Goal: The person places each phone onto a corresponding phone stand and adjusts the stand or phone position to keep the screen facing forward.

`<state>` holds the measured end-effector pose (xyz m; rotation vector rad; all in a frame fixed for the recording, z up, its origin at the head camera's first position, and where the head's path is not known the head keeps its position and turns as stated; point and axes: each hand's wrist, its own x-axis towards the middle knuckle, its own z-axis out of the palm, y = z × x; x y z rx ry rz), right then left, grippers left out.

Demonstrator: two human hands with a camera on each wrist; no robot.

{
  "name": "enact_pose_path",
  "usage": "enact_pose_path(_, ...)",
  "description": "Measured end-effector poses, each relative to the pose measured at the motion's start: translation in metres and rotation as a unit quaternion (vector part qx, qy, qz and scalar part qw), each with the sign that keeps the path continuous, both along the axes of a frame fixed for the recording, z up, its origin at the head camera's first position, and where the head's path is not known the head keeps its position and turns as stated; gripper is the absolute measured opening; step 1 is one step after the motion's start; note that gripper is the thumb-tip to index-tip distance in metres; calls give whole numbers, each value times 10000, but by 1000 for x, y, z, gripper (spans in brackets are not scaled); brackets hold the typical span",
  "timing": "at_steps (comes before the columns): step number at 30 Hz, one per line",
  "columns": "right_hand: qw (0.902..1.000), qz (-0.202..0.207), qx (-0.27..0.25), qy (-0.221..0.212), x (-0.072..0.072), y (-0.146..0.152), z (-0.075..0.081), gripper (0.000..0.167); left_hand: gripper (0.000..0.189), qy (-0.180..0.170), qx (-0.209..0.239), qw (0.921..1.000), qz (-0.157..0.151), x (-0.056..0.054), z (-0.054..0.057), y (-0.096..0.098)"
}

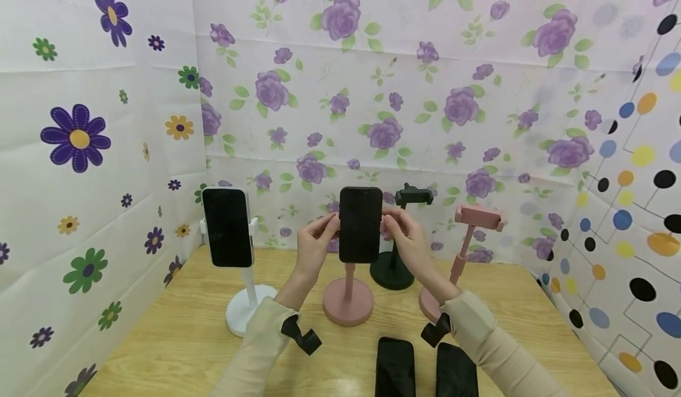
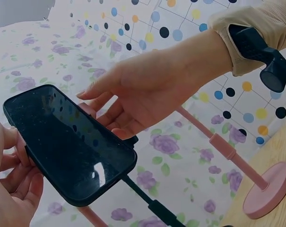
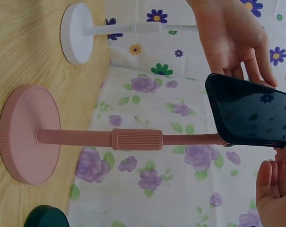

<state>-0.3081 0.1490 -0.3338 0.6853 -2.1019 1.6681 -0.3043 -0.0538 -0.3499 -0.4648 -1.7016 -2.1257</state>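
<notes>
A black phone stands upright, screen facing me, in the clamp of a pink phone stand. My left hand pinches the clamp at the phone's left side; in the left wrist view a pink clamp edge shows between its fingers. On the opposite side my right hand pinches the other clamp arm with thumb and fingers. The right wrist view shows the pink pole running to the phone, with both hands at its long edges. The phone hides most of the clamp.
To the left, a white stand holds another phone. A dark green stand and a second pink stand are behind and to the right. Two dark phones lie at the table's front. Patterned cloth surrounds the wooden table.
</notes>
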Motion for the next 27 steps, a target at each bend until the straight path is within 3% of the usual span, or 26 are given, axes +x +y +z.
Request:
enact_pose_path(8,9989,44,228,-408,0,0,-5,31,31,-34,-38,9999,-94,0,-1,-1)
enact_pose_path(20,10000,62,-17,-13,-1,-1,-7,31,31,-78,-474,9988,69,-2,0,-8)
enact_pose_path(27,9995,-293,88,45,-1,-6,-8,31,31,-65,-358,9992,142,-1,3,-8)
